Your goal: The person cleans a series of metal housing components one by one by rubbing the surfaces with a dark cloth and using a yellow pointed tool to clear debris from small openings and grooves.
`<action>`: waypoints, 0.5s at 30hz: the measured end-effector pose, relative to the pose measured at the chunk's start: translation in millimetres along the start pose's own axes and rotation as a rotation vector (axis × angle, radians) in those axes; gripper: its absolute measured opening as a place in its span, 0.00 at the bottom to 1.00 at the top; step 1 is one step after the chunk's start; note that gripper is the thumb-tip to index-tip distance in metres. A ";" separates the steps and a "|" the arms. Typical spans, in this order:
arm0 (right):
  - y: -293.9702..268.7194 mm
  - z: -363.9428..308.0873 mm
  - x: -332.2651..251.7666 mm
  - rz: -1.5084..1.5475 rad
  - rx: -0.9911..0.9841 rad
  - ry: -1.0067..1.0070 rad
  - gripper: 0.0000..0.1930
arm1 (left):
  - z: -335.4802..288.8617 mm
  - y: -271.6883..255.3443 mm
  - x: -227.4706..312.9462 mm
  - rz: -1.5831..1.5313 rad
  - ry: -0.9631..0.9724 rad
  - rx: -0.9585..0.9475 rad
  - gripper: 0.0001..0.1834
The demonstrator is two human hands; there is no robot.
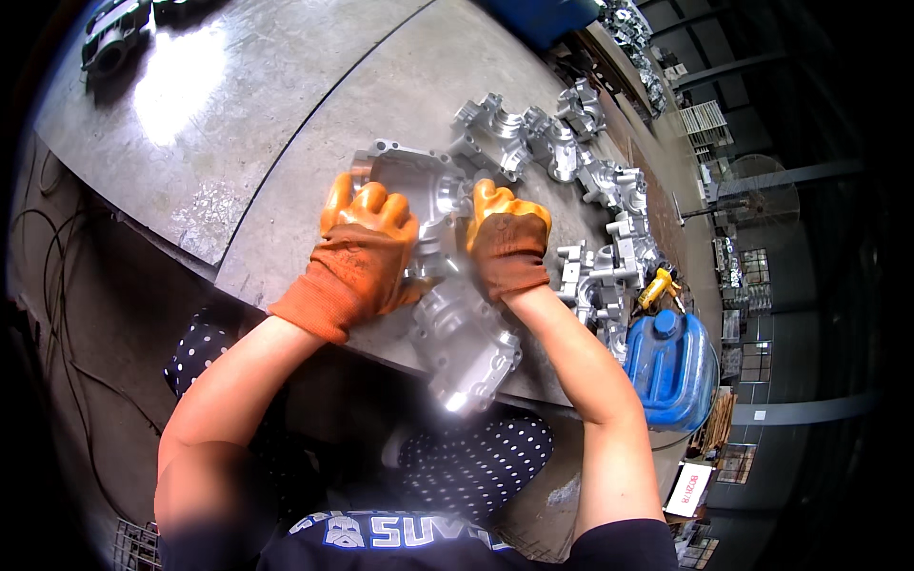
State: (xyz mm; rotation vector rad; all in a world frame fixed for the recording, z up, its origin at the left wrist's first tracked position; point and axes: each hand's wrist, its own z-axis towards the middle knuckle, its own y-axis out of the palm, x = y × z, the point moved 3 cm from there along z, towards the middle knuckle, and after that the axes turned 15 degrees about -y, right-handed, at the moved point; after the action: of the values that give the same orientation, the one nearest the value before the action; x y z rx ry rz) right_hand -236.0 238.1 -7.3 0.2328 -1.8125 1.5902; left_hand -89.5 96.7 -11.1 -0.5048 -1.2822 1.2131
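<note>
Casting (419, 179), silver and hollow-faced, sits between your two gloved hands, over the near part of the grey metal table (319, 124). Your left hand (367, 249) has its fingers bent close together over the casting's left side, with the thumb reaching rightward below them. Your right hand (509, 240) has its fingers curled in at the opposite side, so you hold the piece from both flanks; blur hides exactly where those right fingertips press. Below and between your fingers, nearer your body, a lower silver section (466, 347) reaches past the table edge above your dotted trousers (476, 462); you cannot tell from this blurred view whether it joins the upper piece.

Just beyond your right fingers stands another silver casting (490, 138), and from there more silver castings (609, 181) run in a curved row, round to the right of that hand. Farther right of your right fingers, and nearer you, a yellow tool (657, 287) lies by the row, just beside a blue jug (670, 371). Well beyond your left fingers, toward the far left, dark metal parts (116, 43) rest on the table.
</note>
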 end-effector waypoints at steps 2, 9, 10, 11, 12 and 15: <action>-5.7 0.5 -2.9 0.002 0.013 -0.002 0.07 | 0.1 0.1 -0.8 0.003 -0.002 -0.011 0.30; -16.4 0.7 -4.4 -0.062 -0.022 -0.009 0.08 | -1.2 1.3 -2.4 -0.024 0.001 0.001 0.30; -17.8 1.8 -5.6 -0.106 -0.046 -0.019 0.08 | -1.6 1.0 -2.8 -0.031 -0.004 -0.009 0.30; -18.0 2.9 -6.9 -0.150 -0.069 -0.029 0.09 | -1.6 0.3 -3.4 -0.031 -0.006 -0.007 0.30; -16.8 2.8 -7.8 -0.169 -0.060 -0.038 0.10 | -1.7 0.2 -3.2 -0.035 -0.009 -0.005 0.31; -14.3 4.8 -11.0 -0.222 -0.063 -0.059 0.12 | -2.1 3.5 -4.7 -0.031 -0.022 -0.007 0.32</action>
State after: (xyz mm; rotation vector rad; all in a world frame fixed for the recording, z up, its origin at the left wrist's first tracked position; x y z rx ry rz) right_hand -221.8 227.0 -2.5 0.4397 -1.8089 1.3830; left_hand -88.2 94.4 -16.8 -0.4763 -1.3090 1.1919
